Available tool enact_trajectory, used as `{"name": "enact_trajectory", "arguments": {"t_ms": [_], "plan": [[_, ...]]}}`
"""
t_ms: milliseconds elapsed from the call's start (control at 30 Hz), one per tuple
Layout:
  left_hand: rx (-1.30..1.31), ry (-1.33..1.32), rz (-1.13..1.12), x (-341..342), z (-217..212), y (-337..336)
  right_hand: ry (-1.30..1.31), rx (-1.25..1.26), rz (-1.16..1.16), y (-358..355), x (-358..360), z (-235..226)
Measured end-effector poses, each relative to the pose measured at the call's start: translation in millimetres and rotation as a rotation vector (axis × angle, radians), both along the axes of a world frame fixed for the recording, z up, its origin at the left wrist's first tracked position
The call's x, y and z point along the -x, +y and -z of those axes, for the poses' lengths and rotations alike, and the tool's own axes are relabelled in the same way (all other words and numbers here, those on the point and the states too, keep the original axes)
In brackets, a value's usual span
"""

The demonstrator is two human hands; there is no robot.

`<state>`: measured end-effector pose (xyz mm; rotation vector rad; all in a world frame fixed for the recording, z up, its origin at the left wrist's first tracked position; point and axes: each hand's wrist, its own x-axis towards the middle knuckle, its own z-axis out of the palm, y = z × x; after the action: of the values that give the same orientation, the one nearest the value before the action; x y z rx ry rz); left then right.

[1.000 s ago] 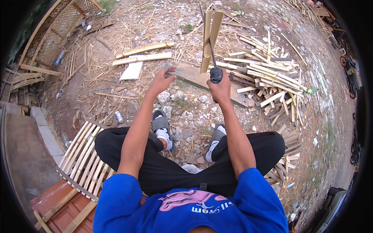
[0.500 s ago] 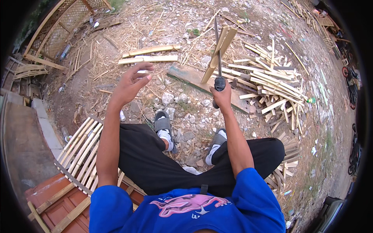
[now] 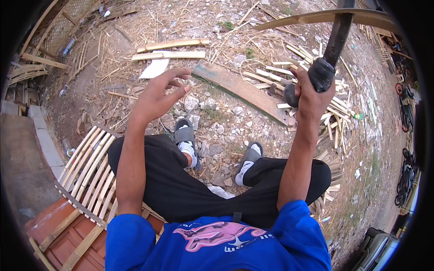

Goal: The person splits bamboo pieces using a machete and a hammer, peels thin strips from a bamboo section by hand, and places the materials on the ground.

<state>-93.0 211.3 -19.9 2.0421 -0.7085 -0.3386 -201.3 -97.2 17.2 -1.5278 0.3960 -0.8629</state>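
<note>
My right hand (image 3: 312, 97) is closed round the black-wrapped handle of a machete (image 3: 338, 43), raised high at the right. A split bamboo piece (image 3: 300, 19) sits across the dark blade near the top edge, apparently stuck on it. My left hand (image 3: 160, 97) is held out empty, its fingers apart and slightly curled. It hovers near the left end of a worn wooden plank (image 3: 239, 90) lying on the ground. Beyond that hand lie two bamboo strips (image 3: 174, 44), one behind the other.
A pile of split bamboo pieces (image 3: 271, 74) lies right of the plank. A slatted bamboo panel (image 3: 88, 167) rests at my left, by a reddish panelled board (image 3: 86, 235). A white sheet (image 3: 155, 67) lies by the two strips. Stones and straw litter the ground before my sandalled feet.
My right hand has lifted the machete up and to the right, with the bamboo piece coming along on the blade off the plank. The white sheet has come into sight.
</note>
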Motion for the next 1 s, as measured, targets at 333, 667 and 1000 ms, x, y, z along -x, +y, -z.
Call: {"name": "enact_trajectory", "arguments": {"t_ms": [333,667,1000], "plan": [[-0.045,-0.066,0.011,9.6,-6.1,-7.4,0.532,0.376,-0.018,6.6,-34.6,218.3],[-0.045,-0.172,0.031,7.5,4.9,-4.4,0.514,0.283,0.002,5.2,-44.8,218.0],[-0.107,-0.212,0.033,7.7,3.5,4.7,-0.082,0.113,-0.069,-4.3,-60.8,9.1]]}}
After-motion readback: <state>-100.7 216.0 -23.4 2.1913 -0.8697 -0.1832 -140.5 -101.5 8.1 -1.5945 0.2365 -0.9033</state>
